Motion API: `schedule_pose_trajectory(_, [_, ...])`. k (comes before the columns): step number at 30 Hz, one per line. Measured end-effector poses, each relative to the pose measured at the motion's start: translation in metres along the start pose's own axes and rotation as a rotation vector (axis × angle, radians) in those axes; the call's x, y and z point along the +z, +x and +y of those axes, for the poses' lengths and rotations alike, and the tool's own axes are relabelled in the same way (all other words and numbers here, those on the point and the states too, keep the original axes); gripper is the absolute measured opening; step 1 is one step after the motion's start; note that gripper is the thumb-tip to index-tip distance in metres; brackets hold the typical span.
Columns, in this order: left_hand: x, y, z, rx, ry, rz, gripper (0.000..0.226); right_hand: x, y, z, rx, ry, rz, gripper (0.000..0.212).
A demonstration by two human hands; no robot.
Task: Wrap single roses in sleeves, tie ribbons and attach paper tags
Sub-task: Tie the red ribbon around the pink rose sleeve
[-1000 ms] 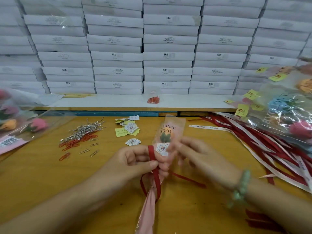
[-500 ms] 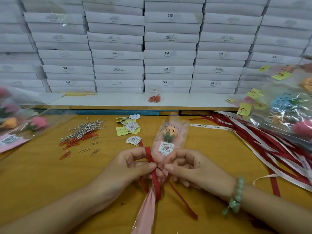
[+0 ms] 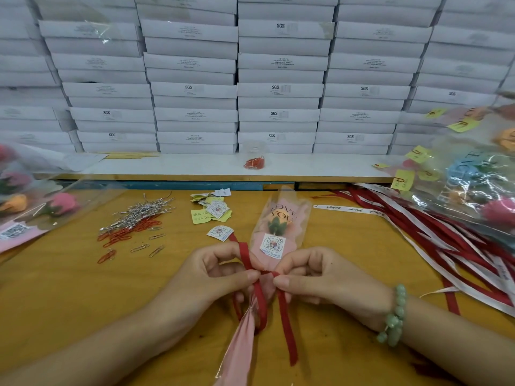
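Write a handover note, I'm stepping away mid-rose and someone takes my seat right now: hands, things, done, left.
Left hand: pinches the red ribbon at the sleeve's neck.
Right hand: pinches the same ribbon on the other side.
Sleeved rose lies on the table, bloom away from you, printed tag on its front.
Done: rose sleeved, tag on, ribbon crossed round the neck.
Left: probably tighten and finish the tie.
Spare ribbons lie to the right; loose tags and paper clips to the left of the rose.
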State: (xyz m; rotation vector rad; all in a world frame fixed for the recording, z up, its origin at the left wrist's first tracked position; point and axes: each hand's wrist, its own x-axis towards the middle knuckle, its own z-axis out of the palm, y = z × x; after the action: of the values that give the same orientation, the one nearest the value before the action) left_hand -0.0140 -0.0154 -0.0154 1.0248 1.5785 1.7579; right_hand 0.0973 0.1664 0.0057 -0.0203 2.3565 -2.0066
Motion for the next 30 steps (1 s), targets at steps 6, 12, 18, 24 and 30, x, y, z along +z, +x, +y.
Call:
schedule_pose_trajectory(6, [0.0, 0.001, -0.002, 0.001, -0.058, 0.019, 0.018, 0.007, 0.0, 0.003, -0.032, -0.007, -0.031, 0.008])
schedule_pose_trajectory(12, [0.0, 0.0, -0.001, 0.007, -0.067, -0.01, 0.019, 0.016, -0.001, 0.012, -0.175, -0.172, 0.142, 0.018])
schedule_pose_trajectory(18, [0.001, -0.001, 0.003, 0.021, -0.014, -0.028, 0.017, 0.017, 0.0, 0.014, -0.26, -0.197, 0.175, 0.021])
schedule_pose_trajectory(24, [0.002, -0.002, 0.002, 0.046, 0.053, -0.017, 0.019, 0.02, 0.0, 0.013, -0.242, -0.11, 0.163, 0.028])
schedule_pose_trajectory(30, [0.004, -0.003, 0.005, 0.043, 0.061, -0.093, 0.021, 0.018, 0.001, 0.014, -0.205, -0.123, 0.12, 0.023])
